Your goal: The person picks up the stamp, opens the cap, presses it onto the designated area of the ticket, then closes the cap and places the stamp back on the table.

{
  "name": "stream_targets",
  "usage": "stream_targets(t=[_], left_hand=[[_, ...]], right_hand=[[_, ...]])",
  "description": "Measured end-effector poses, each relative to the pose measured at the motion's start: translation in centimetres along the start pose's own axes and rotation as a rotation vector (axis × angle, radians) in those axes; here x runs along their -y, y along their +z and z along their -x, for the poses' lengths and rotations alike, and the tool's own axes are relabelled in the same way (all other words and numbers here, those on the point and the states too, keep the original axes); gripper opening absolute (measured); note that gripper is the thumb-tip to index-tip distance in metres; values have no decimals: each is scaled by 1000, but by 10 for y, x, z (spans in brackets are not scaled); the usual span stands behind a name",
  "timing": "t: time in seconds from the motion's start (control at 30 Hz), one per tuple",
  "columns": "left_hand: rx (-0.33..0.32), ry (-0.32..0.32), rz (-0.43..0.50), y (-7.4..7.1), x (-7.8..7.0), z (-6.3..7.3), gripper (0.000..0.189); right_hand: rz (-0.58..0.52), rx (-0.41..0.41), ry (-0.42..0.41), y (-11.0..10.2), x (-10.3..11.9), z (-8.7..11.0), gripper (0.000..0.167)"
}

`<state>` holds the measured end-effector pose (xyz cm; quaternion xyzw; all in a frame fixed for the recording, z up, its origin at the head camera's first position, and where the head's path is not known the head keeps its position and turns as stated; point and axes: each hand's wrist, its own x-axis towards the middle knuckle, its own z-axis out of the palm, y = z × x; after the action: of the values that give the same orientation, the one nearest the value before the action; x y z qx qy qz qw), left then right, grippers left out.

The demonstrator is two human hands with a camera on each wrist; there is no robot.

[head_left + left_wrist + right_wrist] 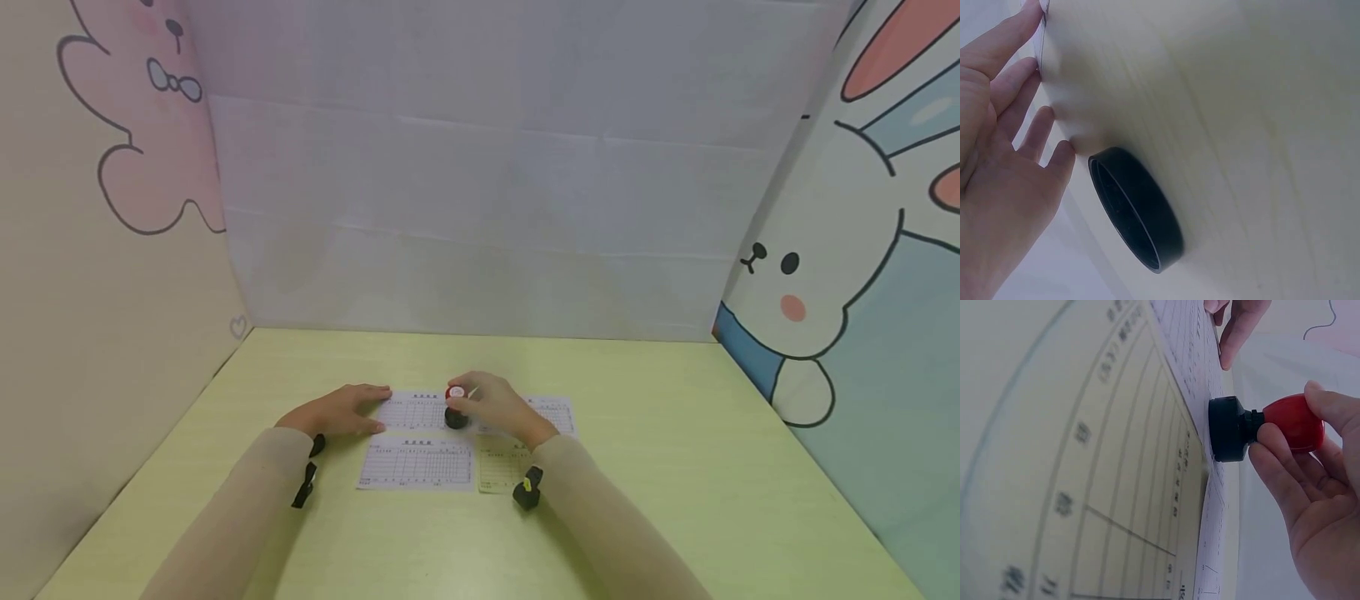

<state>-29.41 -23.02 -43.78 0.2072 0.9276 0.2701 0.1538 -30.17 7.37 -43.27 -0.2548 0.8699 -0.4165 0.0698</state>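
My right hand (pixel 501 408) grips the red handle of a stamp (pixel 1294 424) between thumb and fingers. The stamp's round black base (pixel 1227 429) stands at the surface of a white printed form (pixel 412 410), by its right end. At that form's left edge lies my left hand (pixel 341 411), with thumb and fingers spread and fingertips on the paper. Near the left hand's little finger, a round black cap (pixel 1154 215) lies hollow on the pale tabletop.
Nearer to me lie another white form (pixel 416 462) and a yellowish form (pixel 498 467), partly behind the right wrist. One more white form (pixel 555 412) shows at the back right, partly covered by the right hand. A white wall hanging (pixel 487 192) stands behind the table (pixel 675 467).
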Motion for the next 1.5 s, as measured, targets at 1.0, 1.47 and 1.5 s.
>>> stream_targets(t=[1.0,1.47,1.5], left_hand=[[4,14,-9,-1,-1,0,67],[9,-5,-20,-1,-7,3,67],[11,-3,-21,-1,-7,3,67]], right_hand=[[94,18,-51,2,5,1,36],[82,13,-54,3,4,2,37],[77,13,-54,3,4,3,37]])
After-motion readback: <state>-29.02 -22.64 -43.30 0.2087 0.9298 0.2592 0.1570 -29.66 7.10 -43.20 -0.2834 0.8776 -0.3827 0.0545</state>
